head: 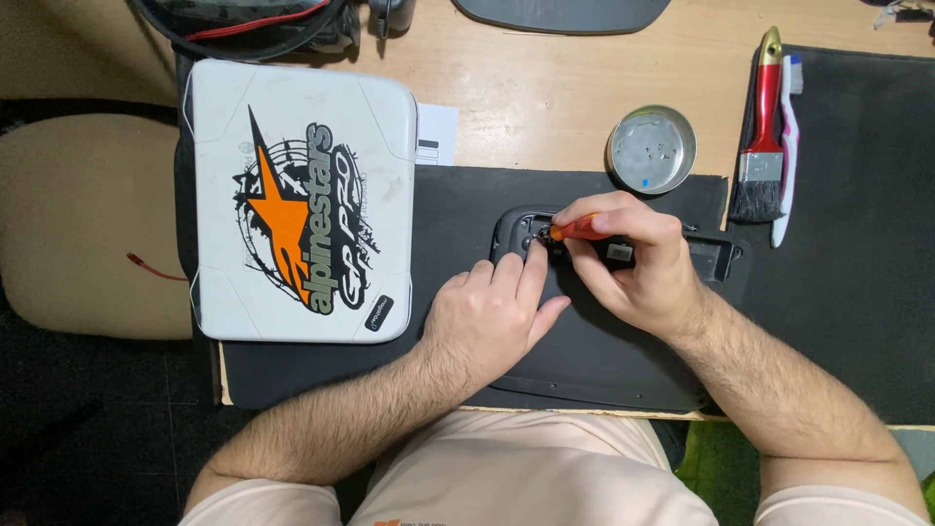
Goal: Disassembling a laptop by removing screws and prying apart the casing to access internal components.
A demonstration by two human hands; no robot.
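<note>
The person's lap in pale shorts [516, 468] lies closest, at six o'clock. Above it the left hand [487, 321] rests flat on a dark device [594, 360] at centre, fingers loosely spread, forefinger pressed beside the tool tip. At one o'clock of it, the right hand [633, 263] curls tight round an orange-handled screwdriver [577, 230]. A round tin [652, 149] sits at twelve, a white case [302, 200] at nine, a red brush [762, 146] at two.
</note>
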